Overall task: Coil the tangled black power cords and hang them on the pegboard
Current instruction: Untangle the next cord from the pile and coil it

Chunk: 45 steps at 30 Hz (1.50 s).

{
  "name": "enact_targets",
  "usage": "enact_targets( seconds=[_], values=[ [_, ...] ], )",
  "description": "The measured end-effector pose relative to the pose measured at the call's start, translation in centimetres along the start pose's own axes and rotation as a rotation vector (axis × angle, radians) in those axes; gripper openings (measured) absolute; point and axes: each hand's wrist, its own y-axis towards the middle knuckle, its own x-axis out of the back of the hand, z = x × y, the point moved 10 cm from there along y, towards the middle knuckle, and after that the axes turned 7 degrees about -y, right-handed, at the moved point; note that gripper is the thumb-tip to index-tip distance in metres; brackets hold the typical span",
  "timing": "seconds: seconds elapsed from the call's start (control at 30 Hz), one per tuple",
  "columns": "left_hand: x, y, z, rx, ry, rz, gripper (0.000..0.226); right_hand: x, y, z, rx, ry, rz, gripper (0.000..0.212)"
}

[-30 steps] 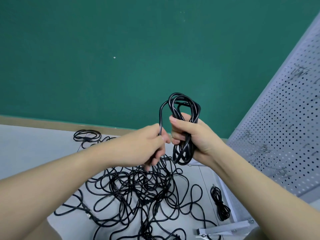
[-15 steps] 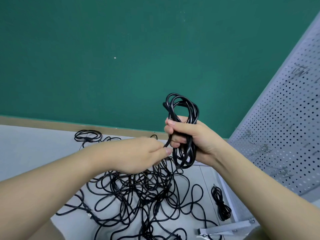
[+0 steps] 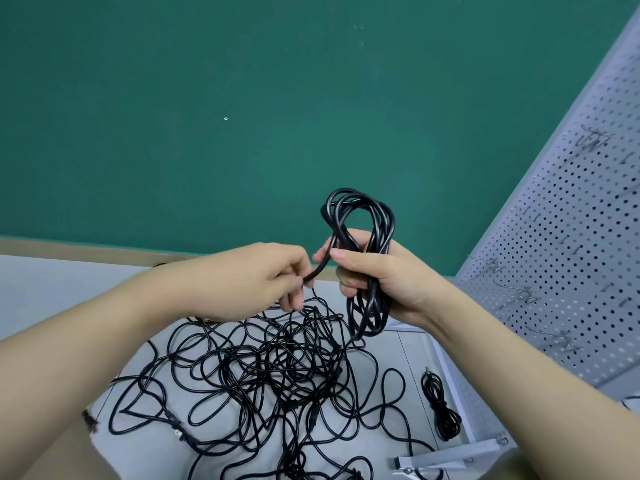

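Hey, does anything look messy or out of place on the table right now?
Yes: a tangled heap of black power cords sprawls over the table, loops crossing every way. By contrast, one small bundled cord lies tidy beside the pegboard.

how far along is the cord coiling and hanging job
Early on. Done: one small coiled cord lies on the floor by the pegboard, not hung. In hand: right hand grips a coil, left hand pinches its loose strand. Left: the tangled pile, and all the hanging.

tangled cords [image 3: 277,372] sprawl below, pegboard [image 3: 568,258] with hooks at right
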Motion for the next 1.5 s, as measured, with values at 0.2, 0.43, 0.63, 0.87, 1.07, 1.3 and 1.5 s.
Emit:
enact_targets(
  seconds=[0.2, 0.43, 0.63, 0.87, 1.07, 1.3, 1.5],
  values=[
    [1.6, 0.9, 0.8, 0.001, -0.499, -0.217, 0.037, -2.1, -0.1, 0.2, -0.005, 0.004, 0.102, 0.008],
    [7.6, 0.0, 1.9, -0.114, -0.307, -0.518, 0.027, -3.6, -1.2, -1.2, -0.127, -0.068, 0.33, 0.014],
    [5.5, 0.3, -0.1, -0.165, -0.282, -0.313, 0.024, -5.9, -2.3, -1.6, -0.182, -0.09, 0.5, 0.012],
    [4.3, 1.0, 0.5, -0.124, -0.547, -0.246, 0.029, -7.5, -3.4, -0.1, -0.119, -0.282, 0.62, 0.017],
    [0.4, 1.9, 1.3, -0.032, -0.72, -0.029, 0.038, -9.2, -4.4, 2.1, 0.003, -0.268, 0.691, 0.022],
    [0.1, 1.3, 0.3, 0.023, -0.268, -0.133, 0.04, -1.9, -1.2, 1.5, -0.031, -0.209, 0.207, 0.01],
    [-0.3, 0.1, -0.9, 0.094, 0.433, -0.097, 0.035, 2.7, 0.0, -2.8, -0.225, -0.327, -0.106, 0.021]
  ],
)
